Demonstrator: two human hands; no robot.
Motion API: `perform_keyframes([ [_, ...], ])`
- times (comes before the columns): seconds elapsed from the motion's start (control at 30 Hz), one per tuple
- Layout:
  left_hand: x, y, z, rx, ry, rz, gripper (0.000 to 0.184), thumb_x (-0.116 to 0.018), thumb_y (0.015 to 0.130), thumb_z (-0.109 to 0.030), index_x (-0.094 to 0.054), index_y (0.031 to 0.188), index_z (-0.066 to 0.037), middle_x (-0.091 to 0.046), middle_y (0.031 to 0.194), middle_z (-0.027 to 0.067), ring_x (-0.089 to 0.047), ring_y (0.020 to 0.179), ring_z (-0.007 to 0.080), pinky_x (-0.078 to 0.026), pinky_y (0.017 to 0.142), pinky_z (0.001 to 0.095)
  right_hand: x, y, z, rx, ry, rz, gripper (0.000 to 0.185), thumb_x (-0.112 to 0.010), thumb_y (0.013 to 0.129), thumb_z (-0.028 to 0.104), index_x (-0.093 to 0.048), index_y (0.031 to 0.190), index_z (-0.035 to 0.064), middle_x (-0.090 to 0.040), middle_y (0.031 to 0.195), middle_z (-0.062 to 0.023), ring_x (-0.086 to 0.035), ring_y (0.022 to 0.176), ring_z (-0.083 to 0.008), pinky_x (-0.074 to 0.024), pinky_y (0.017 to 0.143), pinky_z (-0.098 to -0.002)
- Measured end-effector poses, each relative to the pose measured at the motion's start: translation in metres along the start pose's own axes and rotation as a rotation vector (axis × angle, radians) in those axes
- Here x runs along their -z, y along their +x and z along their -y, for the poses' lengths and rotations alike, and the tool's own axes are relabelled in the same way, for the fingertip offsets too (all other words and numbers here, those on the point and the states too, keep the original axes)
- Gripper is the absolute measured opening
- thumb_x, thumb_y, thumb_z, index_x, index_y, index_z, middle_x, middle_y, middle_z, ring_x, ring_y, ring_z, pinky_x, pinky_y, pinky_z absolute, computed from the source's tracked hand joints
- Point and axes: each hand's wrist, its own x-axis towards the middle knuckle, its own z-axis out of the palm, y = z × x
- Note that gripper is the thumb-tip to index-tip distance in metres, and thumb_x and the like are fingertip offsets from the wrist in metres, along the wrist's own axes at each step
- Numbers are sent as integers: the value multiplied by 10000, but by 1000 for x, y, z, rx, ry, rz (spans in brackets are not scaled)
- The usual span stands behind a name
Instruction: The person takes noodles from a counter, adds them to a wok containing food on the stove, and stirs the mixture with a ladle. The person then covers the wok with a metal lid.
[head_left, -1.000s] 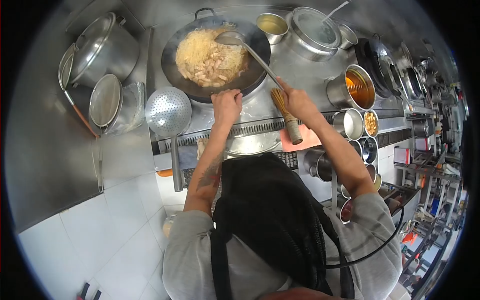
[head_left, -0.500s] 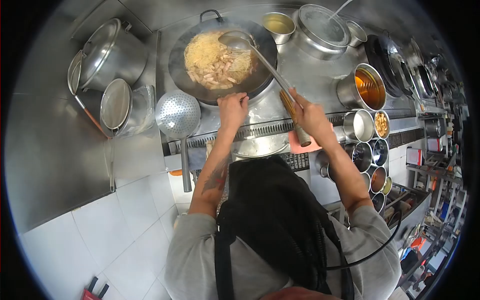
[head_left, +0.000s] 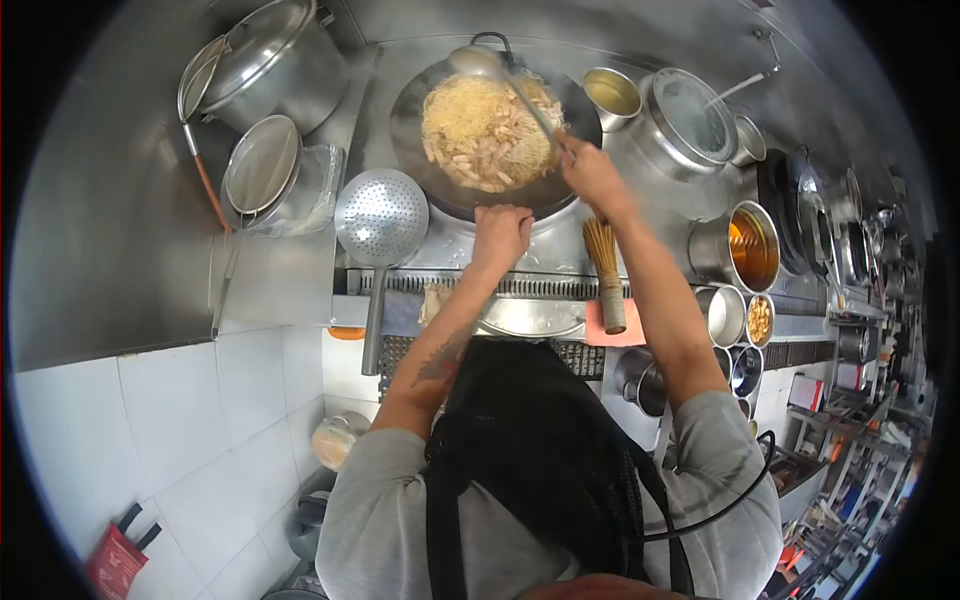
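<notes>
A large black wok [head_left: 408, 165] sits on the stove, holding pale yellow noodles [head_left: 455, 110] mixed with light strips [head_left: 490, 168] that look like meat. My left hand [head_left: 503, 238] is closed at the wok's near edge, its grip point partly hidden by the fingers. In my right hand [head_left: 592, 175] is the handle of a long metal ladle [head_left: 525, 100]. The ladle's bowl hangs over the wok's far side, by the black loop handle [head_left: 490, 38]. Below my right forearm, a bamboo wok brush [head_left: 603, 255] stands apart from the hand.
A perforated skimmer [head_left: 382, 215] lies left of the wok. Further left are a lidded stockpot [head_left: 270, 65] and a mesh strainer [head_left: 262, 165]. To the right stand a pot of orange liquid [head_left: 752, 248], a bowl of yellowish liquid [head_left: 612, 93], a covered pot [head_left: 690, 120] and several small containers.
My right hand and the ladle have moved forward, and the ladle's bowl now reaches the wok's far edge. My left hand stays at the near rim. The whole view has shifted.
</notes>
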Motion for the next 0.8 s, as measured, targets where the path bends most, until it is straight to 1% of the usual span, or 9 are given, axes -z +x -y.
perform_keyframes([
  [0.07, 2, -1, -1, -8, 0, 12, 140, -713, 845, -174, -770, 942, -91, -712, 844, 97, -673, 867, 294, -430, 852, 450, -9, -10, -2, 30, 4, 44, 373, -542, 973, 213, -616, 1331, 139, -686, 967, -286, -671, 869, -461, -537, 812, -529],
  [0.17, -1, 0, 1, -9, -7, 2, 129, -710, 838, -164, -767, 922, -84, -706, 833, 100, -667, 865, 295, -423, 846, 459, 7, -31, -40, 397, -243, 83, 416, -585, 959, 203, -590, 1374, 223, -696, 966, -239, -680, 839, -433, -549, 776, -524],
  [0.23, -3, 1, 3, -11, -21, -25, 118, -708, 831, -153, -764, 904, -80, -711, 840, 103, -665, 865, 297, -419, 841, 469, 52, -54, -37, 320, -553, 156, 462, -597, 959, 188, -553, 1411, 267, -672, 887, -192, -678, 769, -421, -555, 733, -518],
  [0.3, -1, -2, 3, -47, -21, -44, 143, -711, 850, -173, -767, 939, -75, -699, 825, 102, -665, 878, 290, -423, 857, 446, 82, -80, -35, 274, -650, 131, 508, -600, 958, 169, -515, 1447, 276, -630, 849, -156, -672, 726, -415, -557, 701, -516],
  [0.47, 3, 0, -2, -6, -25, 1, 148, -711, 852, -169, -768, 949, -73, -712, 856, 111, -666, 889, 295, -420, 864, 446, 74, -138, -95, 166, -423, 57, 505, -626, 945, 143, -538, 1436, 224, -658, 861, -211, -664, 735, -412, -530, 663, -496],
  [0.63, 3, 2, -2, -20, -33, -31, 153, -701, 857, -167, -770, 954, -71, -726, 890, 122, -666, 887, 300, -416, 866, 446, 70, -147, -74, 198, -196, -62, 463, -655, 931, 119, -590, 1388, 163, -660, 919, -278, -642, 757, -445, -517, 702, -470],
  [0.67, 3, 3, -3, -14, -34, -14, 155, -696, 857, -168, -770, 953, -72, -727, 891, 123, -667, 885, 301, -415, 864, 446, 68, -146, -85, 195, -201, -12, 471, -663, 922, 110, -592, 1386, 161, -666, 963, -281, -647, 777, -440, -520, 728, -460],
  [0.73, 4, -4, -2, 12, -28, -9, 158, -691, 857, -169, -770, 953, -72, -728, 892, 124, -667, 883, 303, -413, 862, 447, 88, -130, -83, 231, -369, 111, 487, -665, 912, 150, -580, 1390, 181, -677, 869, -252, -667, 816, -427, -521, 737, -506],
  [0.8, 4, 0, 0, 0, -27, 34, 161, -685, 853, -173, -771, 948, -75, -722, 882, 126, -663, 884, 306, -409, 858, 447, 119, -103, -48, -38, -149, 218, 450, -648, 920, 146, -601, 1368, 156, -679, 983, -275, -679, 835, -426, -532, 774, -472],
])
